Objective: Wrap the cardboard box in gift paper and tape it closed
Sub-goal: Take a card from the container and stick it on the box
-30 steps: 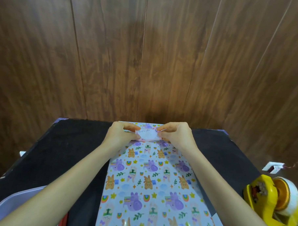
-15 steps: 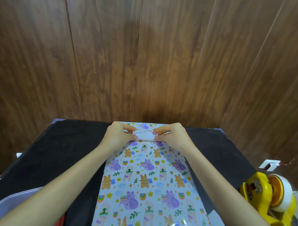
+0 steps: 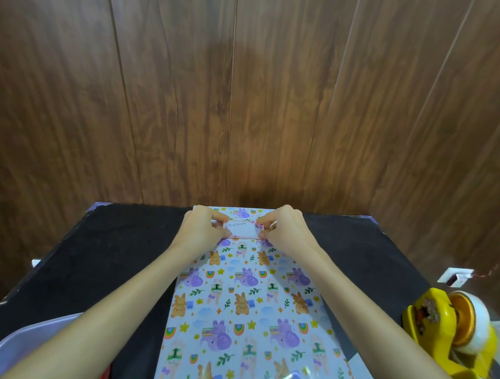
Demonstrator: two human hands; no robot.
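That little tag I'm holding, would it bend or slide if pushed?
The tag looks thin and flat, so it is probably light and bendy. The paper shows glare near its front, so it is likely glossy and the tag may slide.

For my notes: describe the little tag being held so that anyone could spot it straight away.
On the black table lies a box wrapped in pastel animal-print paper. At its far end, the left hand and right hand pinch a small white card with a pink edge. Unlike the printed paper around it, it is plain white with handwriting.
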